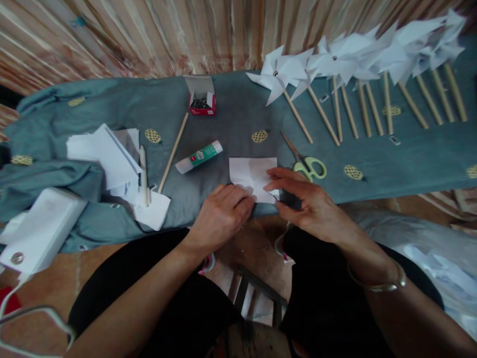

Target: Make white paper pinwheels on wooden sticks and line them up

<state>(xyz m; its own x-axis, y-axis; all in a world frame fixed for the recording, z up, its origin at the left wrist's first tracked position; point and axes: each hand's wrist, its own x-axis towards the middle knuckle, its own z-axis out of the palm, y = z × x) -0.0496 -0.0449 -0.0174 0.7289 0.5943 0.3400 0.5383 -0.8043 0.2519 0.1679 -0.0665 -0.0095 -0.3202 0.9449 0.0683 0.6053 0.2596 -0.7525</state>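
Observation:
A small white sheet of paper (253, 169) lies at the front edge of the cloth-covered table. My left hand (227, 211) is closed at its lower left edge, with the fingers curled and the fingertips partly hidden. Over the right edge hovers or rests my right hand (303, 199); its thumb and fingers are apart. A thin dark line shows near the sheet's lower right corner. Just beyond my right hand are scissors with pale green handles (315, 168), blades pointing away. A green and white glue stick (199, 157) lies to the left of the sheet.
Several white paper pinwheels (276, 74) on sticks line the back right. An open red box (203, 110) holds small metal pins. Left are a wooden stick (173, 153), stacked paper (102, 154) and a white device (44, 228) with a cable. A curtain (156, 35) hangs behind.

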